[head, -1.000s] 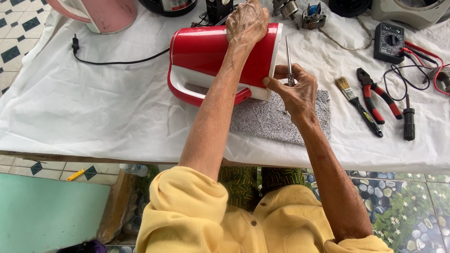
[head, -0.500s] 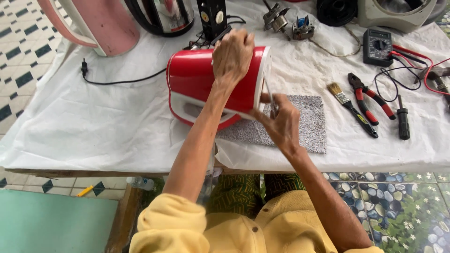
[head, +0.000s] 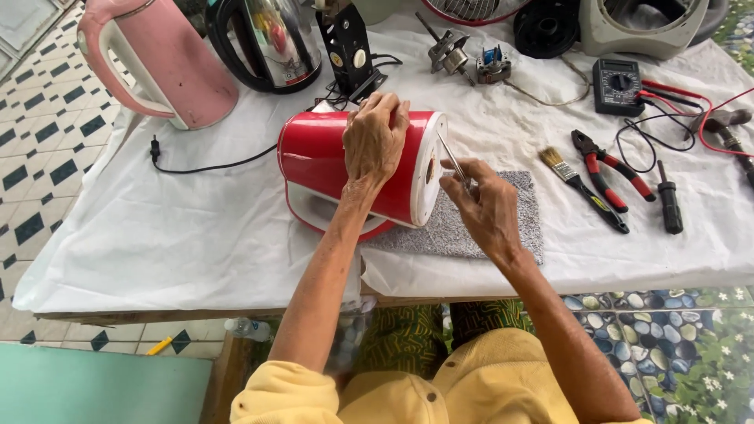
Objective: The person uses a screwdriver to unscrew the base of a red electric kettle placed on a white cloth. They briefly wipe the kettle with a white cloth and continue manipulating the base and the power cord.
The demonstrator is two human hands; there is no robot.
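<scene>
Red plastic electric kettle (head: 330, 161) lies on its side on the white-cloth-covered table (head: 157, 235), base end facing right. Left hand (head: 375, 141) sits on top of kettle body. Right hand (head: 485, 206) is just right of the kettle base, holding a thin metal screwdriver (head: 453, 159) whose tip is at the base. Grey speckled mat (head: 503, 228) lies under the right hand, partly under the kettle. Right of the right hand: small paintbrush (head: 580, 187), then red-handled pliers (head: 609, 169), then black-handled screwdriver (head: 669, 202). Behind those: black multimeter (head: 618, 85). Behind the left hand: steel kettle (head: 267, 43); left of that: pink plastic kettle (head: 161, 63). Black power cord (head: 204, 166) runs left of the left hand.
</scene>
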